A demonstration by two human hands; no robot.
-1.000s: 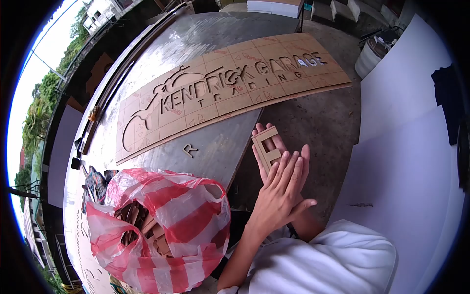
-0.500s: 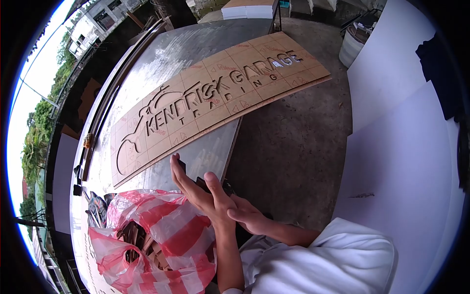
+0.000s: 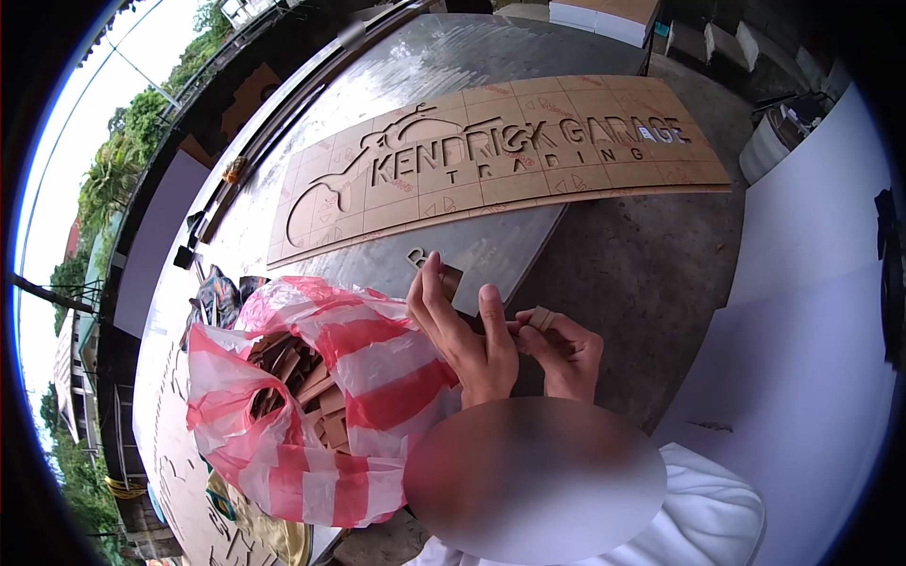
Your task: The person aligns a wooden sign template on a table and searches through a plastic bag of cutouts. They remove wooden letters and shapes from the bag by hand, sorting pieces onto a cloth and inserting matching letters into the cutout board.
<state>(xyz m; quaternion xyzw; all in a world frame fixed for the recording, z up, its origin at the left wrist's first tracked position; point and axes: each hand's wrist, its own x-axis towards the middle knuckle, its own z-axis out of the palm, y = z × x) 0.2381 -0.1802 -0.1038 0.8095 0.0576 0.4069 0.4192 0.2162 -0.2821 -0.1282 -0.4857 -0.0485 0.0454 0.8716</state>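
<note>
My left hand (image 3: 464,344) is raised above the table's near edge, fingers curved. It holds a brown cut-out piece (image 3: 452,279), mostly hidden behind the fingers. A small R-shaped letter (image 3: 416,257) shows at its fingertips; whether it is held or lies on the table I cannot tell. Just to the right, my right hand (image 3: 570,357) pinches a small brown strip (image 3: 541,319) between thumb and fingers. Beyond both hands lies a long brown board (image 3: 510,141), cut through with a motorcycle outline and lettering reading "KENDRICK GARAGE TRADING".
A red-and-white striped plastic bag (image 3: 377,363), full of brown offcuts (image 3: 326,401), stands left of my hands. The board rests on a metal-topped table (image 3: 425,47), its right end overhanging the concrete floor (image 3: 651,274). White panels (image 3: 793,311) stand at the right. A blurred oval covers the lower middle.
My hands have drawn apart from overlapping, and the right now shows a small strip in its pinch. The view has turned, so board and bag sit higher and further right.
</note>
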